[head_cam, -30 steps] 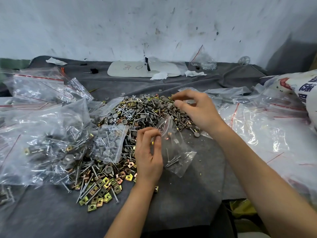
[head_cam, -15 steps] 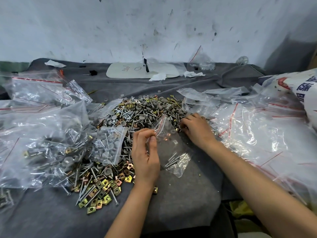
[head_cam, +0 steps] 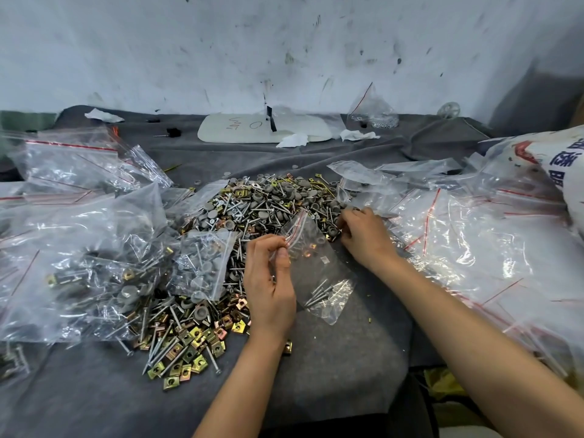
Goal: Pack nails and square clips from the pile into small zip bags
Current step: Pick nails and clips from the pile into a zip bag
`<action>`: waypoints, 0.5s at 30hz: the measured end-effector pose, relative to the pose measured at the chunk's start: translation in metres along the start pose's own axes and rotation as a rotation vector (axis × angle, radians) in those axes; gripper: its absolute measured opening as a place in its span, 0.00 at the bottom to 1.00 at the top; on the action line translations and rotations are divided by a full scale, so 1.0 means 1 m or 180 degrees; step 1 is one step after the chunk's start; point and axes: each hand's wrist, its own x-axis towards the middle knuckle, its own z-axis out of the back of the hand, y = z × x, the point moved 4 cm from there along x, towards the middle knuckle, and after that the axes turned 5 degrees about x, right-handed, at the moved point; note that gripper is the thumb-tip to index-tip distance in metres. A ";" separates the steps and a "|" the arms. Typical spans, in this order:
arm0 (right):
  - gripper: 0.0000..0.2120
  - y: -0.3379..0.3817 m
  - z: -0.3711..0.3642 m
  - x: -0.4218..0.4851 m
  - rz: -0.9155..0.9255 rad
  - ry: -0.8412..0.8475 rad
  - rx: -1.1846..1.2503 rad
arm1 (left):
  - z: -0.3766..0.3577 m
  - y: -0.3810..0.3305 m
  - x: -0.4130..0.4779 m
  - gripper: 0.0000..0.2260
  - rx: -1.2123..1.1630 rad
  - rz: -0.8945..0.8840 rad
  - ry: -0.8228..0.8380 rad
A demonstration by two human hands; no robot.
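**Left hand (head_cam: 268,281) pinches the small zip bag (head_cam: 319,267), right hand (head_cam: 363,238) at the pile (head_cam: 252,210)**

Left thumb and fingers are curled round the red-striped mouth of the small zip bag, gripping it near the middle of the scene, just right of the hand. The bag slants down to the right onto the grey cloth (head_cam: 331,358). A few nails (head_cam: 325,292) lie gathered in its lower corner, and a yellow-gold piece shows through the clear film nearer the mouth.

The right hand sits palm down at the right edge of the pile, fingers curled into the hardware. Whether they hold anything cannot be told, since the fingertips are hidden.

The pile runs from the far middle down to the near left. It mixes silver nails, grey round caps (head_cam: 211,213) and brass-coloured square clips (head_cam: 189,346), with the clips thickest just beside the left wrist.

Left of the pile lie large clear bags (head_cam: 79,263) stuffed with hardware, and a smaller filled bag (head_cam: 202,263) rests against the pile's left edge. To the right, a heap of empty clear bags (head_cam: 474,248) with red zip lines covers the cloth, and a white printed sack (head_cam: 562,172) sits at the far right edge. Far back, near the stained wall (head_cam: 284,42), lie a white board (head_cam: 240,131) with scribbles and a crumpled tissue (head_cam: 292,140)
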 end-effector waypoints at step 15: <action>0.08 -0.003 0.003 0.006 -0.0234 0.0077 0.0103 | -0.001 0.002 0.000 0.05 0.0061 -0.0012 0.0000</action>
